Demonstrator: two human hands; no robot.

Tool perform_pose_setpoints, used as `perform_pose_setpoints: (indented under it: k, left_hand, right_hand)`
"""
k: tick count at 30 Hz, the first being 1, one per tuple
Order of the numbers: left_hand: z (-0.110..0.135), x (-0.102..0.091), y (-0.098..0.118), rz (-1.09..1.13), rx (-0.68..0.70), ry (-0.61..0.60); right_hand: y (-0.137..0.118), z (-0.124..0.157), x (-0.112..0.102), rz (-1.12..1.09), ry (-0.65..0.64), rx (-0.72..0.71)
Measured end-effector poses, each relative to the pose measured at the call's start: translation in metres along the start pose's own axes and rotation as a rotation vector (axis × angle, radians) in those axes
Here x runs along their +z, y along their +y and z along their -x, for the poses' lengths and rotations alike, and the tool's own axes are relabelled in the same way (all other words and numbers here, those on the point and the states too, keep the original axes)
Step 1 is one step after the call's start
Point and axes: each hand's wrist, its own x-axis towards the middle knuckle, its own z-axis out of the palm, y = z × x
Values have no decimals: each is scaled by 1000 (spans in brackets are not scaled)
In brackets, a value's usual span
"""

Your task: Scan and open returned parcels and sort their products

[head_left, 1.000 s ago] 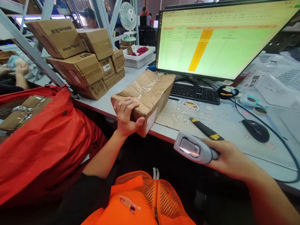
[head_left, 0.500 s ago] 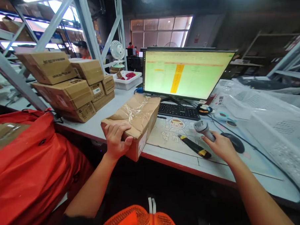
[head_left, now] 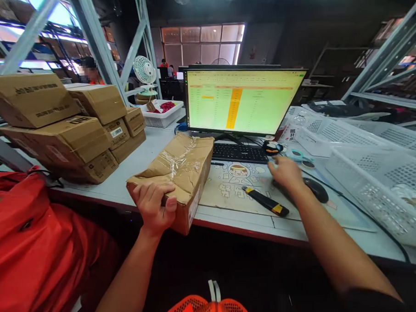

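Note:
My left hand (head_left: 153,206) is closed round the near end of a crumpled, taped cardboard parcel (head_left: 182,166). The parcel lies on the white table (head_left: 139,156), its near end sticking out over the front edge. My right hand (head_left: 284,171) reaches over the cartoon desk mat (head_left: 226,187), between the black keyboard (head_left: 238,152) and the black mouse (head_left: 316,190). I see it from the back and its fingers are blurred, so I cannot tell what it holds. A yellow-and-black utility knife (head_left: 265,202) lies just in front of it.
A lit monitor (head_left: 243,101) stands behind the keyboard. Several cardboard boxes (head_left: 55,130) are stacked at the left. White plastic baskets (head_left: 374,167) fill the right. A red bag (head_left: 32,246) sits low left. A fan (head_left: 144,71) and a person (head_left: 89,71) are behind.
My right hand has moved from below the table edge, where it held a grey scanner, forward onto the desk by the mouse; the scanner no longer shows. My left hand keeps its hold on the parcel.

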Motion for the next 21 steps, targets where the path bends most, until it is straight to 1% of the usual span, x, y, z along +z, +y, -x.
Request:
perform_pose_setpoints:
  k: [2, 4, 8, 12, 17, 21]
  left_hand:
    - [0, 0, -1, 12, -8, 7]
    - [1, 0, -2, 13, -19, 7]
    - [1, 0, -4, 16, -20, -1]
    - [0, 1, -4, 30, -11, 3]
    - [-2, 1, -2, 32, -10, -2]
    - [-2, 2, -1, 31, -19, 0]
  right_hand:
    - [-17, -22, 9, -35, -127, -79]
    - [-31, -41, 21, -53, -205, -103]
    - [-45, -65, 40, -43, -202, -31]
    - [-50, -76, 50, -23, -258, -2]
    - [-52, -85, 55, -5, -271, -41]
    - [-55, -90, 49, 14, -315, -80]
